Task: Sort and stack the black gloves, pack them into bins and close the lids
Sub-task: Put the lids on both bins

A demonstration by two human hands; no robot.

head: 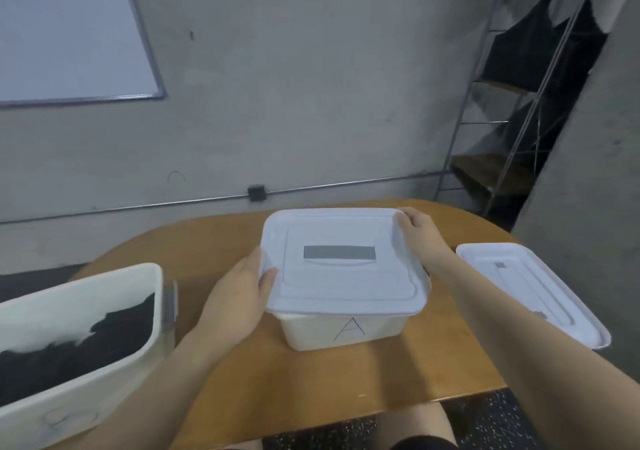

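Lower left of frame: open white plastic bin (74, 338), black gloves (86, 349) inside, lid not fitted. Centre: left hand (239, 290) grips left edge of white rectangular plastic lid (341, 262); right hand (417, 229) grips far right corner. Lid sits on white bin marked "A" (341, 333). Recommended: align corners, press evenly. Right: spare white lid (530, 290) flat on wooden surface (311, 380).

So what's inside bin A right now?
Cannot be seen: a white lid covers bin A, held at its edges by the left hand and right hand. The other bin, open, shows black gloves.
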